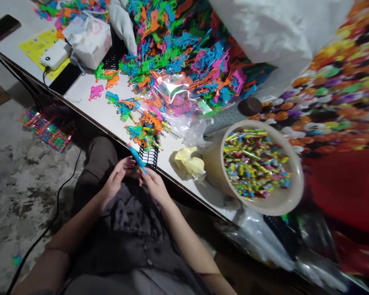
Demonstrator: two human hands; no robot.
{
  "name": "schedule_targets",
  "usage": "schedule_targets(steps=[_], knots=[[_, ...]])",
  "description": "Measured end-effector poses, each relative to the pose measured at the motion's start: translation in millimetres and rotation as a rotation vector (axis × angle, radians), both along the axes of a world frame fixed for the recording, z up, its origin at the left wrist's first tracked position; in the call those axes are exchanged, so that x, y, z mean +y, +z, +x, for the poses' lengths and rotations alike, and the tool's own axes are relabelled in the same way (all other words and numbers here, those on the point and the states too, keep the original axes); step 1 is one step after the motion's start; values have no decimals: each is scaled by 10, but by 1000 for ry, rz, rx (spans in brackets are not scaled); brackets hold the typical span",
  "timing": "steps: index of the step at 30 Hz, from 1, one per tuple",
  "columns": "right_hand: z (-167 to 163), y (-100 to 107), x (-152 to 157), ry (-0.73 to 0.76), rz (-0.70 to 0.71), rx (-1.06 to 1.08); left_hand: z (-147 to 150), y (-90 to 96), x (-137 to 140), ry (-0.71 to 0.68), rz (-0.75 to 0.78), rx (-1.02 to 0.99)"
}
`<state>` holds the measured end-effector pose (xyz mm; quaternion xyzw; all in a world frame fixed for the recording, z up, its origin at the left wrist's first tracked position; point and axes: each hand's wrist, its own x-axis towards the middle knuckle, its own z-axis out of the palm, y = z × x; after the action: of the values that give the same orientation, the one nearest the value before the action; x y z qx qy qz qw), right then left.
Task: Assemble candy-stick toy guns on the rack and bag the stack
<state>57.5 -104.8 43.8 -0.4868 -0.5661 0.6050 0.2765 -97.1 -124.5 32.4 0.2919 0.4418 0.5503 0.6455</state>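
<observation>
My right hand [154, 184] pinches a small blue plastic toy gun [137, 156] at its lower end, just off the table's front edge. Beside it on the left is my left hand [119, 174], its fingers apart and holding nothing that I can see. Right beyond the hands, a black wire rack [148, 157] sits at the table edge. Loose toy guns [152, 121] in orange, green and blue lie there, mixed with small yellow printed tubes. A pink toy gun [96, 91] rests farther left.
A large heap of toy guns [172, 53] covers the back. To the right stand a beige bucket [213, 168] of small wrapped tubes, crumpled yellow paper [190, 162] and a red container [347, 188]. Phones [65, 79], a white power bank [55, 54] and a tissue pack [94, 45] lie left.
</observation>
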Motion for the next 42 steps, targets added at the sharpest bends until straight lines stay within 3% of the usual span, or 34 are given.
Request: schedule_targets(steps=[3, 5, 7, 10, 13, 17, 20, 23, 26, 29, 32, 35, 39, 42], knots=[[-93, -11, -47, 140, -48, 34, -39, -23, -78, -172, 33, 173], [-109, -12, -46, 253, 66, -84, -28, -29, -87, -202, 9, 214], [-66, -39, -11, 304, 277, -251, -7, -74, -39, -131, 7, 217], [88, -174, 89, 236, 548, -569, 18, -257, 147, 23, 30, 226], [247, -382, 231, 185, 612, -831, 28, -488, 366, 91, 9, 212], [316, -491, 521, 256, 709, -889, 14, -640, 443, 127, -32, 159], [249, -326, 874, 289, 816, -840, -26, -666, 323, 147, -61, 134], [159, -36, 1363, 264, 873, -756, -78, -697, 183, 184, -93, 146], [163, 261, 1848, 128, 850, -684, -122, -723, 105, 220, -105, 166], [294, 517, 2057, -69, 845, -588, -149, -723, 89, 238, -101, 170], [474, 703, 1821, -239, 885, -472, -160, -704, 106, 239, -119, 158], [631, 770, 1249, -248, 881, -510, -154, -667, 145, 230, -164, 130], [798, 627, 462, 67, 924, -531, -118, -604, 217, 200, -214, 82], [891, 396, 87, 248, 945, -538, -59, -565, 251, 167, -227, 54]])
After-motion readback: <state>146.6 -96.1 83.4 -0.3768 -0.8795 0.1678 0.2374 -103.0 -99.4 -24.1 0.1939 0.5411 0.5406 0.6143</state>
